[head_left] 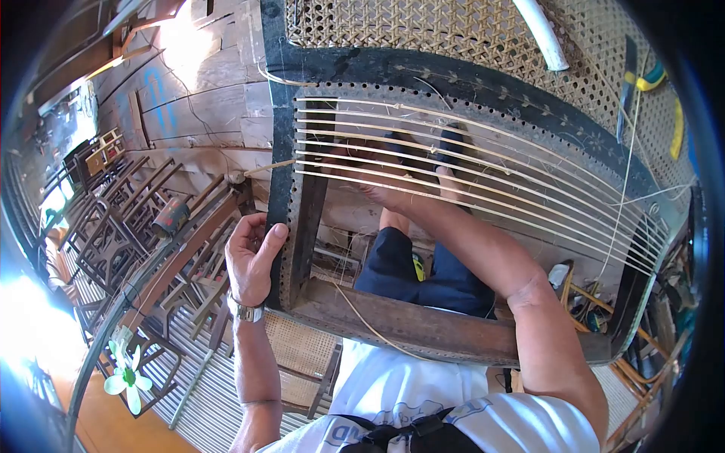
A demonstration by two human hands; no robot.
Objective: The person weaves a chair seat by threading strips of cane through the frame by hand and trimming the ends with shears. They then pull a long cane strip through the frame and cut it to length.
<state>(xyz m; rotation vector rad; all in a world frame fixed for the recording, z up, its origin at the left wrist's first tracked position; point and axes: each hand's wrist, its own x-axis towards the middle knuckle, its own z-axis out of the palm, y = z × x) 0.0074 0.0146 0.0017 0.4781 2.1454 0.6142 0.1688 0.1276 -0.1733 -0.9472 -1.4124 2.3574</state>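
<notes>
A dark wooden chair seat frame with small holes along its edges lies across my lap. Several pale cane strands run side by side across its opening. My left hand grips the frame's left rail, thumb on the outer edge and fingers curled round it. My right forearm reaches over the near rail into the opening. Beneath the strands, my right hand is near the left rail, in shadow and partly covered by cane; its fingers do not show clearly. A loose cane end sticks out past the left rail.
Woven cane panel and a white tube lie beyond the frame. Tools with yellow-and-teal handles are at right. Stacked chair frames, a can and a small green-white fan stand left.
</notes>
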